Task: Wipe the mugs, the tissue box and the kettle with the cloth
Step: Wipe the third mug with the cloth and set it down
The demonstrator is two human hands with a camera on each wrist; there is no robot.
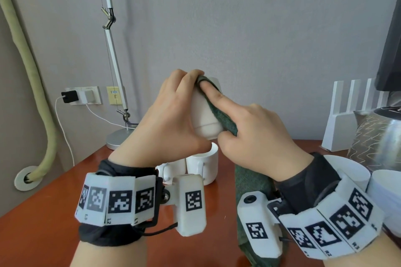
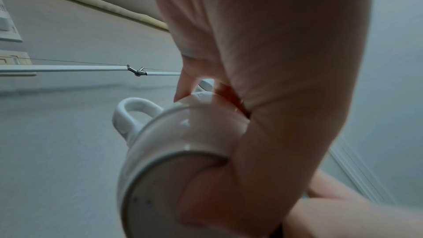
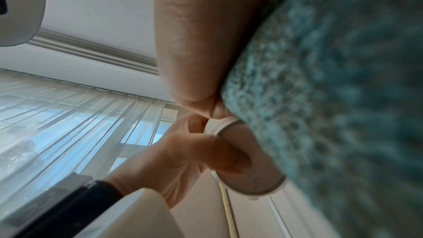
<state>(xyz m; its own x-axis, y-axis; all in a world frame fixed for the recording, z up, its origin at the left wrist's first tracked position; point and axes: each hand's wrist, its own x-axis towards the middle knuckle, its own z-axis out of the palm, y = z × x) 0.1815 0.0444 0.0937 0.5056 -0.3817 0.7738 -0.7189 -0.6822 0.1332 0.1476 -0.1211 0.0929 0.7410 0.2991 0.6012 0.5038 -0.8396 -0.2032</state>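
Mug (image 1: pixel 204 112) is being held up over the table (image 1: pixel 54 212), left hand (image 1: pixel 167 119) fingers curling round it, right hand (image 1: pixel 251 134) pinching the soft cloth (image 1: pixel 221 115) against it. It looks smooth, breakable, probably slippery.

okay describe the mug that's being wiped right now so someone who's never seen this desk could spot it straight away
Start at the reddish wooden desk; white mugs stand near its back edge. The one being wiped is the white mug above them, gripped by the left hand. Unlike the standing mugs, it is off the desk, with the green cloth pressed against it.

Three white mugs (image 1: pixel 204 115), one green cloth (image 1: pixel 249 182), one kettle (image 1: pixel 388 136), one lamp (image 1: pixel 112 54).
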